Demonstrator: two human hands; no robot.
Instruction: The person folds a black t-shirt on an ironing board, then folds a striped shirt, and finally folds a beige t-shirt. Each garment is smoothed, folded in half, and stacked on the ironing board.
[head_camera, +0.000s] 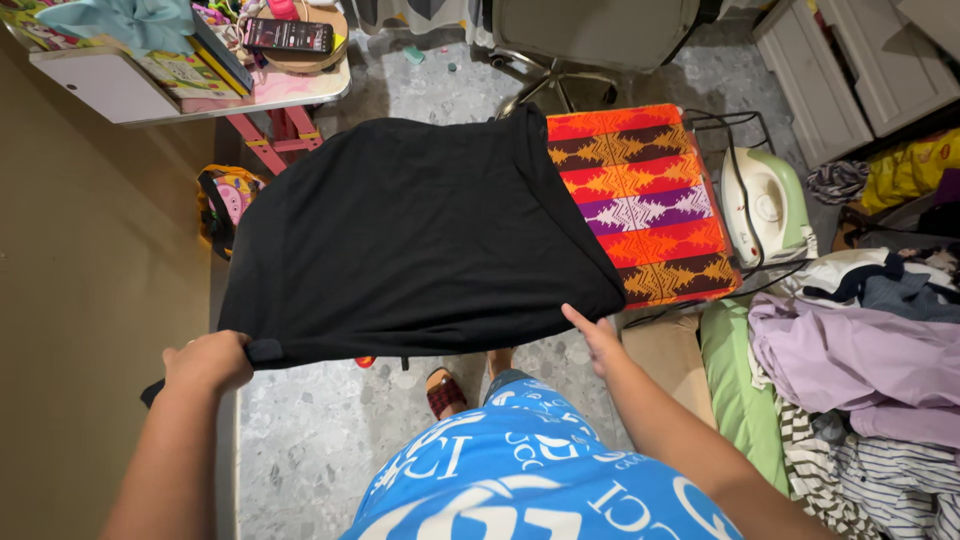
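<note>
Both hands are spread along the near hem of the black garment (420, 230): left hand (208, 360) clenched on it, right hand (598, 335) pinching, fingers extended.

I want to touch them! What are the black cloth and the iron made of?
The black cloth looks like soft, matte knit fabric: it drapes and sags between the left hand and right hand. The iron looks like smooth, slightly glossy plastic, pale green and white.
</note>
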